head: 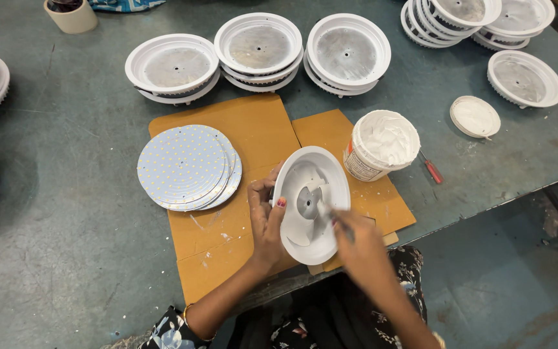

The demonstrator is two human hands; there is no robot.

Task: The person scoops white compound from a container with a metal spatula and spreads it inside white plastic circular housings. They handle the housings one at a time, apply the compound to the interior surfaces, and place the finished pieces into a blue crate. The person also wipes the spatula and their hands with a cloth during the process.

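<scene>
Tilting white round lamp housing (311, 203) over cardboard sheet (240, 213) — left hand (266, 220) grips rim, steadying dish toward face. Right hand (356, 242) pinches thin applicator (blurred), smearing white paste inside; open paste tub (382, 145) just beside, LED discs (188, 168) stacked left.

White round lamp housing (311, 203) tilted up on edge in my left hand (266, 220), inner face toward me, smeared with white paste around its grey centre. It sits just in front of the open paste tub (382, 143).
</scene>
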